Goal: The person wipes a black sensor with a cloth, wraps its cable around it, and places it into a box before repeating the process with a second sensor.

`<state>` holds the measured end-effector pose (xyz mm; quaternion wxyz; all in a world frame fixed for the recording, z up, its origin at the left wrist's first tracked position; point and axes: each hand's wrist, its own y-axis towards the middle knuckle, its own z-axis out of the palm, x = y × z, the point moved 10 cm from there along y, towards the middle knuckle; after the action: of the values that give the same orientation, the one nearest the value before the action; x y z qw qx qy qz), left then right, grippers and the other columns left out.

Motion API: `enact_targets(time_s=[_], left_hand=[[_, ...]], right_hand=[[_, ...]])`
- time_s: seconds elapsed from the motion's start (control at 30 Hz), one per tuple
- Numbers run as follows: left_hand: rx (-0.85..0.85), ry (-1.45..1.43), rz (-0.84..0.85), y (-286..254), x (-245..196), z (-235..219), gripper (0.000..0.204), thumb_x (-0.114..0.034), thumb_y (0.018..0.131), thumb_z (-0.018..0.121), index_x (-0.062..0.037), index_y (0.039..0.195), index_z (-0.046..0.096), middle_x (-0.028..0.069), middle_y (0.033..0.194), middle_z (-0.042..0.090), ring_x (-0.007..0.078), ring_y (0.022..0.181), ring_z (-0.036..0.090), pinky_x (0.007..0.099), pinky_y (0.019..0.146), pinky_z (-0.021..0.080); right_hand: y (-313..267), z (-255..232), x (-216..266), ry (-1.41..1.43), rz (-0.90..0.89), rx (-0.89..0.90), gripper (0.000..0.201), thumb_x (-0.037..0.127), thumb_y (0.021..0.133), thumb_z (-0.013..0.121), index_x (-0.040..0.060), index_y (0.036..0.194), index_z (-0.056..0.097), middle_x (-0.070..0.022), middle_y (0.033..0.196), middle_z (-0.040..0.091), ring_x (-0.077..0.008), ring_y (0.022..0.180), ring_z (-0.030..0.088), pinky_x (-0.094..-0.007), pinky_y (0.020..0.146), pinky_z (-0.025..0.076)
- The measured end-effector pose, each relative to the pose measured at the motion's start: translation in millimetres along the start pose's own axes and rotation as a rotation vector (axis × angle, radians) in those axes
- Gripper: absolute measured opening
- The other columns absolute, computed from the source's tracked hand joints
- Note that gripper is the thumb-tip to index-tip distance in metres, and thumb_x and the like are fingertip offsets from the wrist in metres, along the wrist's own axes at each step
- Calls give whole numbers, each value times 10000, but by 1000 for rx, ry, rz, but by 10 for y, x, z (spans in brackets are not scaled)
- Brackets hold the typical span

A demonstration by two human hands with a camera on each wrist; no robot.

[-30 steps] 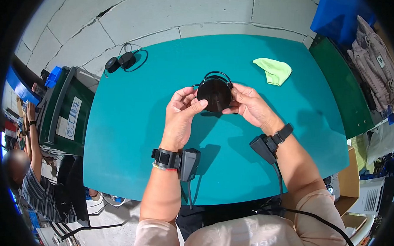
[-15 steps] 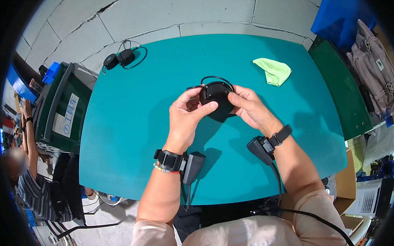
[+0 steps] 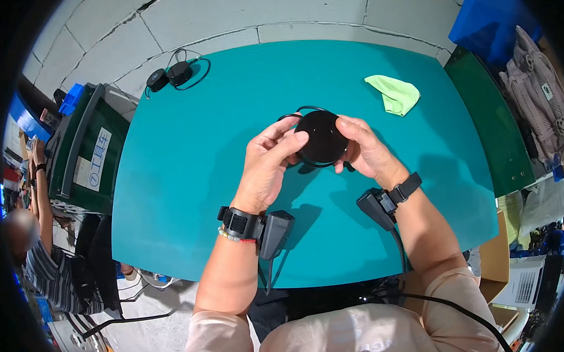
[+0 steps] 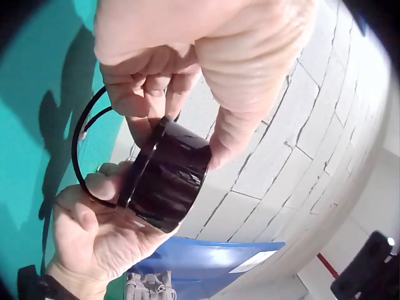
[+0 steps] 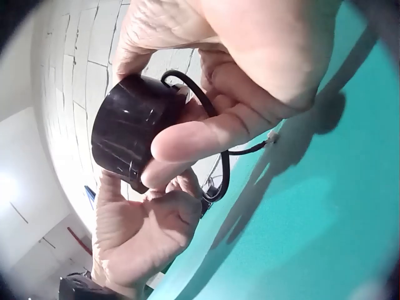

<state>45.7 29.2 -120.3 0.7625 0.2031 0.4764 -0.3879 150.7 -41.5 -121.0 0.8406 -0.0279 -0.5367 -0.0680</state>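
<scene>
Black round device [image 3: 322,138]: turning its glossy face more fully toward the head camera than half a second ago, both hands holding it above the green table [image 3: 170,172].
Left hand [image 3: 265,163]: pinching one edge, thumb in front.
Right hand [image 3: 371,153]: gripping the opposite edge.
Slip risk: smooth casing could be sliding (I'm watching those thumbs) if both grips are loosening mid-turn.
Cable [image 4: 75,150]: looping behind, possibly snagging fingers.
Right wrist view: revealing a pale connector [image 5: 272,138] that the head view is hiding.

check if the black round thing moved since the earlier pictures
Yes: in the head view, the black round thing has shifted slightly right and down, judged against the green cloth.
</scene>
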Motion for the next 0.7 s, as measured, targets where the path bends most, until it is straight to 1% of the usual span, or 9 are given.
enact_targets(time_s=[0.03, 0.17, 0.27, 0.33, 0.37, 0.5, 0.6, 0.67, 0.7], left_hand=[[-15, 41, 4, -3, -3, -7, 495, -185, 801, 701, 15, 1219, 526, 28, 950, 617, 102, 855, 574, 238, 755, 452], [-36, 1, 13, -4, -12, -2, 508, -214, 799, 708, 22, 1211, 528, 49, 989, 625, 114, 896, 587, 254, 785, 464], [-13, -12, -9, -3, 1, 34, 562, -194, 774, 735, 15, 1240, 501, 77, 1059, 611, 141, 952, 590, 279, 826, 474], [58, 194, 110, -24, -88, 138, 583, -130, 760, 730, -5, 1271, 477, 87, 1144, 585, 167, 1037, 562, 319, 938, 426], [56, 200, 114, -42, -92, 168, 684, -56, 695, 769, -10, 1298, 450, 96, 1177, 571, 181, 1072, 547, 321, 953, 414], [46, 203, 93, -50, -110, 157, 724, -49, 682, 776, -6, 1318, 433, 91, 1171, 574, 184, 1086, 541, 329, 968, 402], [67, 197, 113, -36, -117, 126, 720, -60, 704, 758, -1, 1335, 414, 95, 1174, 572, 184, 1093, 538, 335, 983, 390], [96, 152, 98, -7, -93, 100, 789, -86, 716, 766, 27, 1373, 344, 113, 1148, 579, 183, 1097, 537, 337, 955, 412], [95, 153, 98, -11, -98, 101, 789, -86, 716, 766, 27, 1373, 344, 113, 1148, 579, 183, 1097, 537, 337, 955, 412]], right_hand=[[-8, 6, 6, 0, 0, -3, 511, 437, 857, 596, -21, 1081, 553, -96, 895, 629, -154, 713, 656, -249, 490, 556], [-22, 91, 15, -88, 28, -12, 501, 382, 840, 628, -26, 1111, 523, -98, 903, 621, -153, 712, 649, -240, 475, 549], [-7, 72, 28, -114, -10, -59, 473, 329, 825, 661, -22, 1106, 515, -86, 922, 610, -141, 734, 638, -239, 495, 555], [-5, 39, 37, -122, -41, -88, 453, 301, 814, 681, -17, 1091, 516, -77, 932, 603, -133, 749, 632, -239, 506, 558], [-4, 34, 27, -146, -40, -85, 433, 278, 806, 694, -11, 1076, 518, -71, 939, 597, -125, 768, 626, -243, 519, 563], [-6, 81, 47, -146, -50, -72, 390, 231, 787, 722, 2, 1030, 520, -57, 939, 584, -111, 778, 614, -255, 550, 576], [-8, 106, 39, -133, -41, -41, 397, 226, 786, 726, 3, 1038, 516, -51, 929, 580, -111, 777, 614, -261, 572, 581], [-7, 105, 28, -117, -39, -35, 393, 223, 786, 726, 5, 1035, 514, -48, 929, 579, -109, 774, 613, -262, 575, 582], [-7, 102, 22, -101, -38, -32, 389, 219, 787, 727, 7, 1033, 513, -45, 928, 578, -107, 770, 611, -262, 578, 583]])
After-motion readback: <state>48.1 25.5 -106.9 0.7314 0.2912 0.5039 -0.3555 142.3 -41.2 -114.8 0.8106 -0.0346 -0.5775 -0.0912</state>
